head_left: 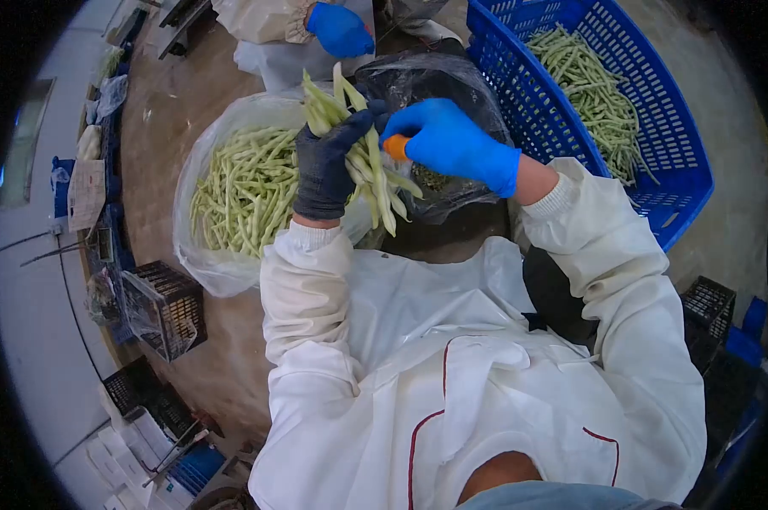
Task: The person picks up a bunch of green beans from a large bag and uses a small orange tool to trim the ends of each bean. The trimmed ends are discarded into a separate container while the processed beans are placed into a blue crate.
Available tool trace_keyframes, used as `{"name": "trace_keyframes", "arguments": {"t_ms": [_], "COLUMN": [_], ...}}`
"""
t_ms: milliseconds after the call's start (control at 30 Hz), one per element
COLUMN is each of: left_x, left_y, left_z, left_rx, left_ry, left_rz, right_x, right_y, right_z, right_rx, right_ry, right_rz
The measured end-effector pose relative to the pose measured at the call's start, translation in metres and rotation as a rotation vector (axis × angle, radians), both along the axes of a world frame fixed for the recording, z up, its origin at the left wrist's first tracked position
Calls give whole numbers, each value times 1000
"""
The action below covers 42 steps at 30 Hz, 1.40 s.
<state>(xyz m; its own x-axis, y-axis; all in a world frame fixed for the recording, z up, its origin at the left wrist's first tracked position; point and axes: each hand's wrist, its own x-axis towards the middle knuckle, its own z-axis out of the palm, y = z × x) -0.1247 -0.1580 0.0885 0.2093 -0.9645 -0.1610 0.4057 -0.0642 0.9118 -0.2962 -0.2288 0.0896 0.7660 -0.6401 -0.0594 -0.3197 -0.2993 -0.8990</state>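
Left hand (323, 170) grasping bunched beans (369, 163), right hand (456, 144) clasping an orange handle (396, 147) beside them; work apparently midway, more beans lying in the plastic bag (223, 279) and blue crate (533, 85).

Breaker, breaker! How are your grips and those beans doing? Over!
Left grip: closed around bean bunch. Right grip: holding something orange beside it. Co-worker's hand nearby, clear of both.

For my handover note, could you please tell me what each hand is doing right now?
Left hand: closed around a bunch of beans.
Right hand: closed on an orange handle.
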Motion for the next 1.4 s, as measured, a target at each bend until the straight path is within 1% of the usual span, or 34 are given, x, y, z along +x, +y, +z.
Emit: {"name": "trace_keyframes", "arguments": {"t_ms": [67,167,267,367,467,500,533,567,633,700,767,867,967,1067,1133,1167,1233,1300,1400], "left_x": [1,3,-3,-3,4,5,4,4,3,-4,-12,-13,-14,-11,-7,-3,1,1,-6], "left_y": [1,2,8,9,8,8,8,8,6,8,5,1,-1,-1,2,4,6,4,0], "left_z": [0,-2,0,1,2,2,2,2,4,6,3,-11,-12,-4,-5,-9,-14,-17,-24], "left_rx": [-9,10,47,49,85,106,126,140,145,139,138,141,146,142,138,138,152,180,183], "left_ry": [-145,-117,-40,44,71,70,65,59,51,59,35,-55,-94,-85,-100,-124,-183,-247,-269], "left_rz": [-16,-121,-200,-199,-166,-156,-156,-157,-164,-176,-175,-206,-183,-133,-106,-98,-85,-82,-81], "right_x": [-3,-11,-24,-49,-68,-77,-80,-80,-70,-56,-38,-13,-12,-33,-71,-103,-117,-168,-179], "right_y": [-2,-17,-48,-78,-107,-89,-90,-93,-86,-76,-74,-42,-37,-64,-102,-138,-115,-142,-156], "right_z": [-3,2,6,29,29,39,20,-13,-13,-7,-22,-13,2,17,21,11,69,61,16], "right_rx": [-205,-661,-717,-297,42,138,-138,-408,-533,-251,53,216,148,247,-200,-222,-475,-642,-875], "right_ry": [-86,-81,-198,-414,-1037,-653,-218,224,527,247,-209,-91,-76,-327,-450,-534,-396,374,538], "right_rz": [-146,-231,-463,-583,-237,-249,-239,-219,-171,-124,54,69,-47,-248,-361,-517,-872,-1060,-858]}}
